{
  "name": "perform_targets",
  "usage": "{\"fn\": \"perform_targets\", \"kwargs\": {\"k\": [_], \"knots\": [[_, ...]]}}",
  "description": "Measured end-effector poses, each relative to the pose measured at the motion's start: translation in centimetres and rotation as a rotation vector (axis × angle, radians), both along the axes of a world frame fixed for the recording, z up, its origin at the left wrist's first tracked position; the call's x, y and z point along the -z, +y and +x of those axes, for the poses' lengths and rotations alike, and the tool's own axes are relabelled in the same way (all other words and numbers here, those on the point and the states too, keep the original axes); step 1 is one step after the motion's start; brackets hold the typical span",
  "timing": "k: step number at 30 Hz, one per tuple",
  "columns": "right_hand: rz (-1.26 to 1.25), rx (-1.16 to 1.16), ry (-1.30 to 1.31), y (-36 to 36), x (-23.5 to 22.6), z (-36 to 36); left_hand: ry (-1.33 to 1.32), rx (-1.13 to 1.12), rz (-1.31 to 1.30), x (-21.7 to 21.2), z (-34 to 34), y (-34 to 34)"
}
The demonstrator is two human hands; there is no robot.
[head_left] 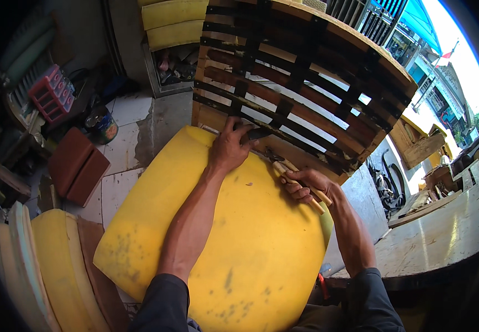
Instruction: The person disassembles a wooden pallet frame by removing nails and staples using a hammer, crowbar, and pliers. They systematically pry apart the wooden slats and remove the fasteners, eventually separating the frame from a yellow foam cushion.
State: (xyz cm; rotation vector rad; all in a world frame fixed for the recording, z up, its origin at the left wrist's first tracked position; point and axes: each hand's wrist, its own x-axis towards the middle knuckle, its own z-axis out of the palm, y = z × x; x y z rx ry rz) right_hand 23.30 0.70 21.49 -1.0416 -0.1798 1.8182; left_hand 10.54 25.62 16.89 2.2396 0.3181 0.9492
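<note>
A large yellow foam cushion with dark smudges lies in front of me. Against its far edge stands a wooden frame crossed by a lattice of black straps. My left hand is at the frame's lower rail, its fingers closed on a dark strap end; the fingertips are partly hidden. Just to the right, my right hand grips pliers with pale yellow handles. Their dark jaws point toward the rail near the left hand; whether they hold anything is too small to tell.
On the left are a reddish-brown cushion block, a tin can and a pink drawer unit. Foam slabs stand at lower left. A worn work table with wood scraps is on the right.
</note>
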Motion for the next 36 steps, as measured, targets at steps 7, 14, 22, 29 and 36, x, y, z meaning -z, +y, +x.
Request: {"fn": "perform_targets", "kwargs": {"k": [7,14,22,29,36], "knots": [[-0.004,0.257,-0.138,1.6,0.0,-4.0,-0.023,-0.039,0.017,-0.4,0.3,-0.3],[0.180,0.315,0.344,1.8,2.2,-5.3,-0.015,0.035,-0.009,0.1,0.3,-0.3],[-0.127,-0.050,-0.649,-14.5,-4.7,-6.1,0.031,0.097,-0.046,-0.7,-1.1,-0.5],[-0.388,1.235,-0.129,-29.3,6.5,-14.9,-0.183,0.337,-0.535,-0.8,-0.7,1.2],[-0.279,1.131,-0.191,-28.4,3.0,-16.1,-0.002,-0.452,-0.132,1.8,-0.5,5.1]]}}
